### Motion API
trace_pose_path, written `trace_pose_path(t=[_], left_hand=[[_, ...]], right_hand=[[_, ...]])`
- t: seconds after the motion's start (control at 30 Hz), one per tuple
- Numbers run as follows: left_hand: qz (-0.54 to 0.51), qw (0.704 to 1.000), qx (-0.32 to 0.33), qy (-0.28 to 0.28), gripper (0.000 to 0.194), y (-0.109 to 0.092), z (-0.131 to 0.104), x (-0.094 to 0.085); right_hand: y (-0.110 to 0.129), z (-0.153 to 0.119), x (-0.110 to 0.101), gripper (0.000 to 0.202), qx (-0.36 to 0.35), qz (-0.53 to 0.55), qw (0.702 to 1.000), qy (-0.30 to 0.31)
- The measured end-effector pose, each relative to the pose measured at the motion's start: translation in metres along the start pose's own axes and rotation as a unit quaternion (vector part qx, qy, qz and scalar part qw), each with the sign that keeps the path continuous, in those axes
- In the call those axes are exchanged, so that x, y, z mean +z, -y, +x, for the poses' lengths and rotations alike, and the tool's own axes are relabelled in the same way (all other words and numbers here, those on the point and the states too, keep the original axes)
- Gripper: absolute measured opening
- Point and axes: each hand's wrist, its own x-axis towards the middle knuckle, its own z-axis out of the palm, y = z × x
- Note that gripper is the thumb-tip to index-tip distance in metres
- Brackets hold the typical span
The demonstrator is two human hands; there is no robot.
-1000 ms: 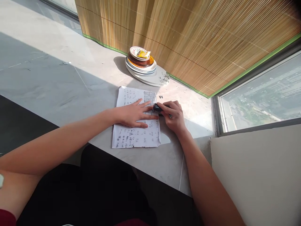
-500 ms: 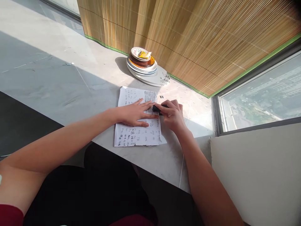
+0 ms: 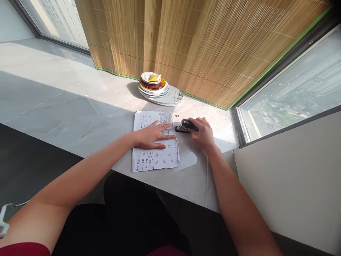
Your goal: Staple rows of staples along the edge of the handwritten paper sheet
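Sheets of white paper (image 3: 165,156) with handwriting and a printed block lie on the grey marble ledge. My left hand (image 3: 153,136) rests flat on them, its fingers spread. Just right of the paper's edge, my right hand (image 3: 204,133) grips a black stapler (image 3: 188,124). The stapler's jaws face the paper and are apart from each other; a small gap separates them from the sheets. Two small dark bits (image 3: 177,116), too small to identify, lie above the stapler.
Behind the paper stands a stack of plates (image 3: 173,98) with a yellow packet (image 3: 153,78) on top. A bamboo blind (image 3: 165,42) hangs behind it. At the right are a window (image 3: 293,96) and a white wall (image 3: 290,170).
My right hand has drawn the stapler rightward off the paper's edge, and its jaws now show apart. My left hand stays spread on the paper. The view has tilted up.
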Motion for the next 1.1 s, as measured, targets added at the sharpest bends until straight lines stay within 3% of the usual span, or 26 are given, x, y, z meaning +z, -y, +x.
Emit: trace_pose_path(t=[0.07,0.1,0.17,0.2,0.27,0.33,0.4,0.53,0.67,0.87,0.93,1.0,1.03,1.1], left_hand=[[-0.014,0.999,0.024,-0.045,0.055,0.004,0.0,-0.007],[-0.024,0.994,0.028,-0.098,0.048,0.007,-0.002,-0.012],[-0.034,0.964,-0.008,-0.264,0.038,0.02,-0.008,-0.023],[-0.031,0.93,-0.054,-0.361,0.039,0.028,-0.014,-0.028],[-0.004,0.835,-0.172,-0.522,0.045,0.048,-0.026,-0.036],[0.008,0.758,-0.261,-0.597,0.046,0.065,-0.037,-0.039],[-0.021,0.728,-0.309,-0.612,0.05,0.077,-0.044,-0.038],[-0.16,0.777,-0.325,-0.514,0.055,0.084,-0.045,-0.033],[-0.211,0.779,-0.317,-0.498,0.054,0.088,-0.042,-0.032],[-0.248,0.763,-0.31,-0.51,0.053,0.096,-0.039,-0.031],[-0.267,0.758,-0.304,-0.512,0.053,0.095,-0.037,-0.031],[-0.29,0.751,-0.296,-0.515,0.053,0.092,-0.039,-0.034],[-0.308,0.745,-0.289,-0.516,0.053,0.091,-0.041,-0.036],[-0.354,0.734,-0.27,-0.513,0.055,0.087,-0.049,-0.041]], right_hand=[[0.002,-0.001,-0.001,0.032,0.041,-0.007,0.998,-0.037],[0.008,0.0,-0.001,0.029,0.06,-0.005,0.996,-0.064],[0.025,0.003,-0.001,0.026,0.09,0.017,0.988,-0.125],[0.037,0.006,0.001,0.025,0.099,0.036,0.983,-0.148],[0.065,0.013,0.01,0.025,0.108,0.083,0.979,-0.151],[0.093,0.024,0.025,0.026,0.12,0.13,0.98,-0.091],[0.117,0.036,0.045,0.026,0.155,0.167,0.973,-0.024],[0.142,0.051,0.074,0.025,0.184,0.189,0.963,0.048],[0.136,0.026,0.066,0.029,0.217,0.155,0.962,0.053],[0.081,-0.028,0.017,0.034,0.27,0.16,0.949,0.02],[0.054,-0.027,0.004,0.037,0.238,0.179,0.955,-0.008],[0.029,-0.015,0.0,0.04,0.197,0.126,0.969,-0.076],[0.018,-0.007,0.001,0.039,0.182,0.084,0.976,-0.081],[0.004,0.011,0.011,0.041,0.136,0.029,0.99,-0.009]])
